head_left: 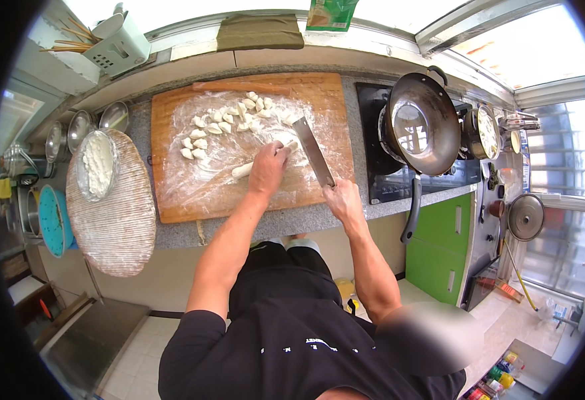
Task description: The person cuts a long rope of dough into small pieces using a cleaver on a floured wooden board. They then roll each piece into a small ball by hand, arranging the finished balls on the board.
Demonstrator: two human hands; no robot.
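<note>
A floured wooden board (192,193) lies on the counter in front of me. Across its middle runs a roll of dough (242,171), with my left hand (268,168) closed over it. My right hand (344,200) grips the handle of a cleaver (313,152), whose broad blade stands just right of the dough roll's end. Whether the blade touches the dough I cannot tell. Farther back on the board lie several cut dough pieces (226,118), dusted with flour. Along the board's far edge rests a wooden rolling pin (239,87).
To the left, a round ribbed tray (112,227) carries a bowl of flour (98,167). Beside it are a blue colander (54,220) and several metal bowls (80,130). At right, a wok (422,123) sits on the black stove (379,180), its handle jutting toward me. A pot (484,133) stands beyond.
</note>
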